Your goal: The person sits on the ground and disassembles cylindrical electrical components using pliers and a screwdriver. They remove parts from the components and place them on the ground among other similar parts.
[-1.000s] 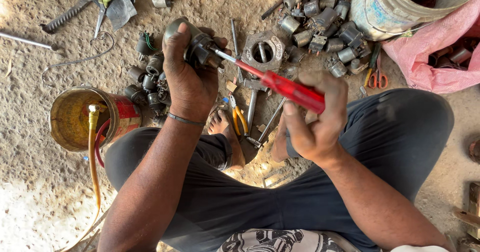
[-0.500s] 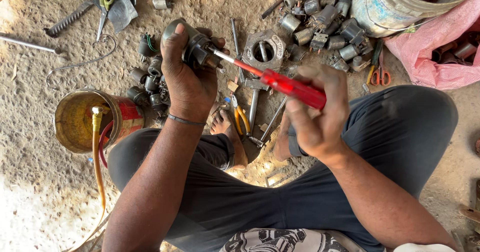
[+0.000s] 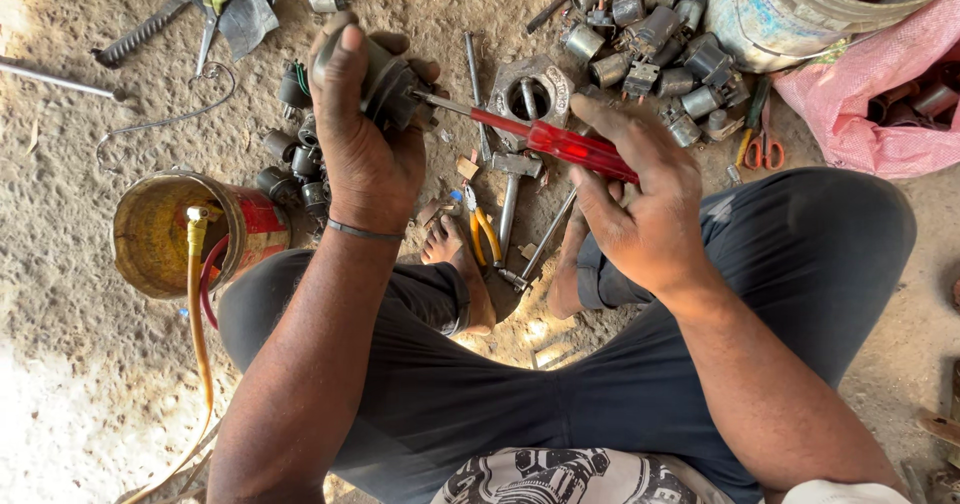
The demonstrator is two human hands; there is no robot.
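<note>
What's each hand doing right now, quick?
Left hand: closed around a small motor.
Right hand: closed on a red screwdriver, its tip at the motor.

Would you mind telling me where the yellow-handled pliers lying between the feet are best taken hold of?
Grip the yellow-handled pliers by the two handles, coming from above. The handles lie flat on the ground and point toward the person, with bare ground around them. The dark head points away, close to the metal bar, so it leaves less room for fingers. This is a judgement from one view.
</note>
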